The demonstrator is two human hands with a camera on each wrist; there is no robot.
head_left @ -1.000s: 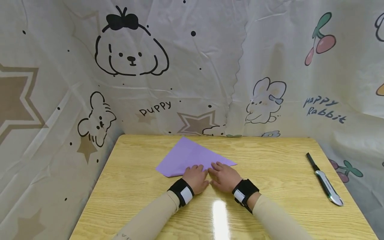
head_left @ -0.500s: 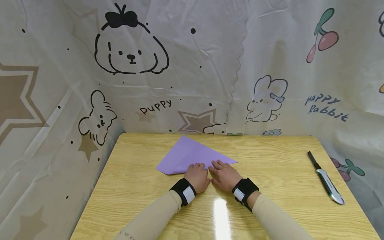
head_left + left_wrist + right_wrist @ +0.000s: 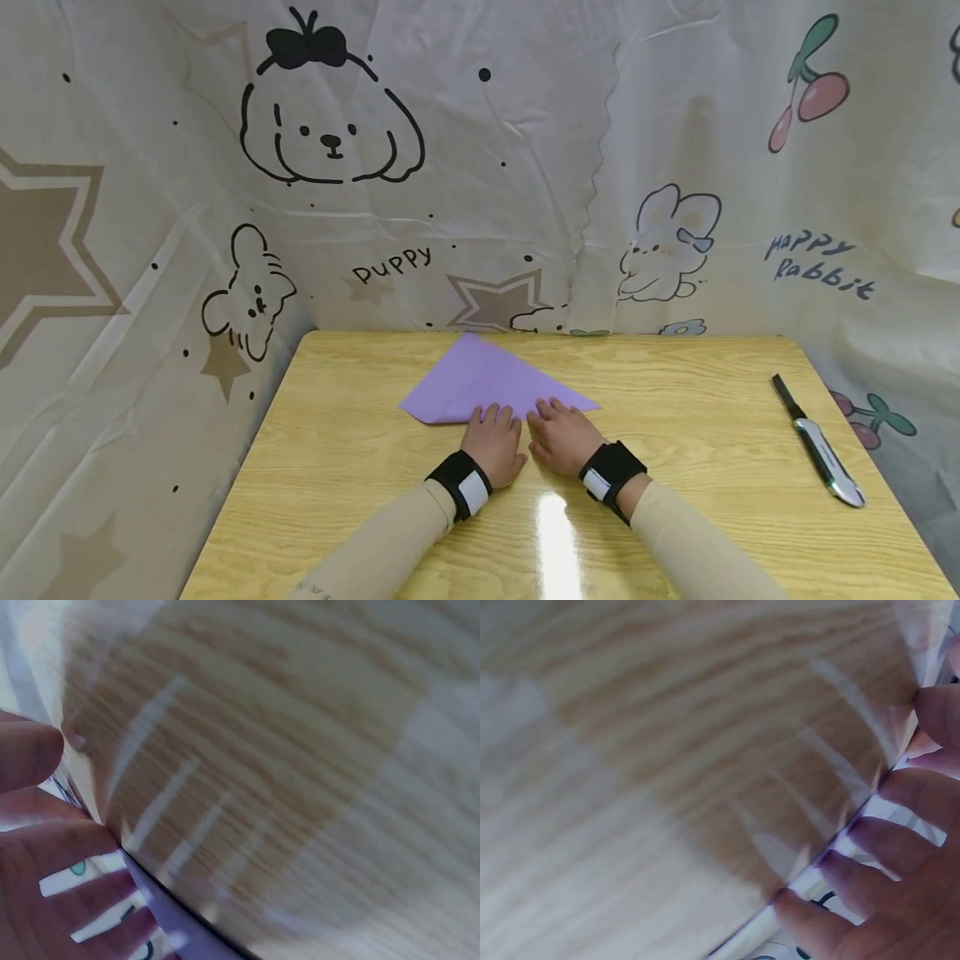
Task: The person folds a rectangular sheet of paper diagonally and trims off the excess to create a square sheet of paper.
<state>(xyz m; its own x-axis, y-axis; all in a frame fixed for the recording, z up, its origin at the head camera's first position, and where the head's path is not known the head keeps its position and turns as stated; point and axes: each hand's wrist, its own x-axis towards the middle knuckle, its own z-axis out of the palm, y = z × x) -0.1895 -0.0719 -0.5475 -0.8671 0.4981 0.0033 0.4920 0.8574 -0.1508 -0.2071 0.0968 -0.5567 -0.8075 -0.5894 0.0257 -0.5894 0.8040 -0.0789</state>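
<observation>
A folded sheet of purple paper [image 3: 480,379] lies on the wooden table [image 3: 360,500], its longest edge facing me. On that near edge rest the fingertips of my left hand [image 3: 492,446], palm down with fingers fairly straight. Beside it, a small gap away, my right hand [image 3: 564,437] touches the same edge with its fingers spread. In the left wrist view a strip of the purple paper [image 3: 180,922] shows under the fingers. The right wrist view has the fingertips [image 3: 866,829] lined up along the paper's edge. Parts of the near edge are hidden under both hands.
A utility knife [image 3: 821,450] with a black and silver body lies near the table's right edge. Behind and to the left hangs a pale printed curtain [image 3: 480,167], meeting the table's back edge close to the paper's far corner.
The paper's left part has shifted a little away from me, turning the sheet slightly clockwise. The gap between my hands has widened slightly. The head view has tilted a little.
</observation>
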